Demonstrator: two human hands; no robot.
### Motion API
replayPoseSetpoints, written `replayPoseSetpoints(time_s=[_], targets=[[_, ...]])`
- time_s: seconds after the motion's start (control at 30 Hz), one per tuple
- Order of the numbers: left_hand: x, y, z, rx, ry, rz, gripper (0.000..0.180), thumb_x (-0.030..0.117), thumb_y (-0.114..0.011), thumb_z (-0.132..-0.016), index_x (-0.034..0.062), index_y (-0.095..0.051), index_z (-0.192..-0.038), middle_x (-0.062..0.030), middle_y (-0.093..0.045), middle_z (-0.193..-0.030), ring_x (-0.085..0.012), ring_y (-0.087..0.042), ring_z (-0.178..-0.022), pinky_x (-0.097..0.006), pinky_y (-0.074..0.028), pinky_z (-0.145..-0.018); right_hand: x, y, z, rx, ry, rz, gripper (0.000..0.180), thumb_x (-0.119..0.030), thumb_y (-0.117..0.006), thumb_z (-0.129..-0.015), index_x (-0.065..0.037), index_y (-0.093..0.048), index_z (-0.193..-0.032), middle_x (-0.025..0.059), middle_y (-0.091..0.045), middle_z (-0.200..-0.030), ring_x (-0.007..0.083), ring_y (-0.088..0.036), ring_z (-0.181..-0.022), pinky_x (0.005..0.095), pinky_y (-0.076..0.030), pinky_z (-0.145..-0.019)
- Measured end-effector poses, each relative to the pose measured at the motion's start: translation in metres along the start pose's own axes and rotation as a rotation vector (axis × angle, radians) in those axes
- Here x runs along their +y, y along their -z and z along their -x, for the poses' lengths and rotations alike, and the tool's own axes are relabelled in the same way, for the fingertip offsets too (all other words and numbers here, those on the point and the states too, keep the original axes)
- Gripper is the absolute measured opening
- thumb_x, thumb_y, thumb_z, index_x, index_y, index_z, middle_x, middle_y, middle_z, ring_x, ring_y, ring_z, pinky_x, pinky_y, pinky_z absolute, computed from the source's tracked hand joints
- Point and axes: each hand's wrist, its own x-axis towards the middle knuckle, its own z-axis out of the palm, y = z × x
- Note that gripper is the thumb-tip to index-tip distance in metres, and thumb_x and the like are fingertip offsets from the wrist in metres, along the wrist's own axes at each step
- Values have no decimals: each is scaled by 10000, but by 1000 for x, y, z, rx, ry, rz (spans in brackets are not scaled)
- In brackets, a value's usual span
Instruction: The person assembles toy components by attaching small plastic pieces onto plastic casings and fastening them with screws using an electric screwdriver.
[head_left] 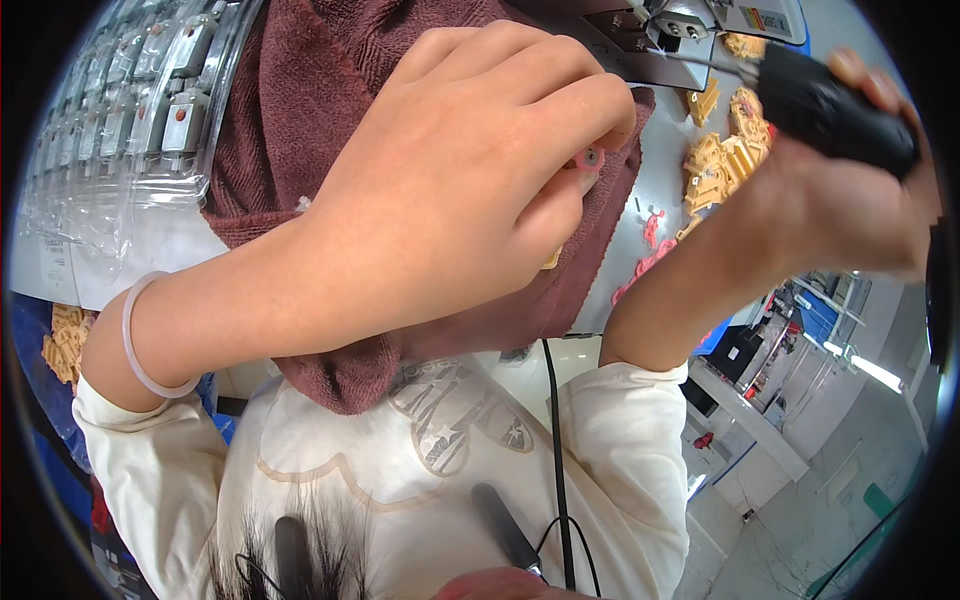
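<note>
My left hand (470, 150) is closed over a maroon towel (320, 60), back of the hand upward. Between its thumb and forefinger shows a small pink part (588, 157) with a hole in its end. A bit of a cream-coloured piece (552, 258) peeks out below the thumb; the palm hides the rest. On the right, my right hand (850, 205), slightly blurred, is wrapped round the black handle of a screwdriver (830, 110). Its thin metal shaft points left, its tip by a dark metal device (685, 22) at the top, apart from my left hand.
At upper left, a clear plastic tray (215, 115) holds several small motors (186, 125). Cream plastic parts (720, 165) and pink pieces (645, 265) lie right of the towel. More cream parts (65, 345) sit at far left. A black cable (556, 420) hangs down in front of my shirt.
</note>
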Motion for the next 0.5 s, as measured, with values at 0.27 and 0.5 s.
replayPoseSetpoints(time_s=[0.27,0.5], targets=[[12,20,-8,-111,24,-46,245,39,-676,-768,94,-610,-997,-63,-638,-1102,-286,-587,-1071,-393,-401,-928,-33,-81,56,-16,4,34,188,-204,-574,-831,-19,-544,-821,105,-504,-770,199,-542,-687,354,-454,-595],[2,6,0,-16,-31,-20,272,21,-665,-758,89,-608,-1016,-50,-636,-1098,-279,-586,-1069,-389,-404,-931,-15,-94,70,-14,-15,106,184,-208,-578,-837,-26,-554,-822,86,-520,-780,190,-552,-688,357,-469,-607]])
